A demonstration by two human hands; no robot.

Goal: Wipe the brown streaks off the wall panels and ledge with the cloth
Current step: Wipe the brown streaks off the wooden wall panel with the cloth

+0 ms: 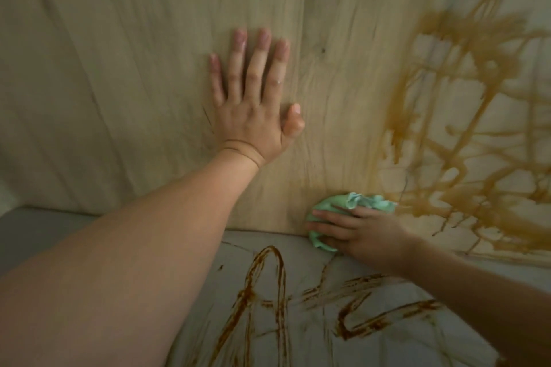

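Wooden wall panels [119, 68] rise behind a grey ledge [316, 337]. Brown streaks [465, 134] web the right panel, just right of the green cloth [357, 202] (more cross the ledge below it). The left hand [253, 110] lies flat on clean wood, fingers [256, 68] straight and slightly spread. The right hand [357, 232], nearer the streaks, grips the bunched cloth at the panel's foot.
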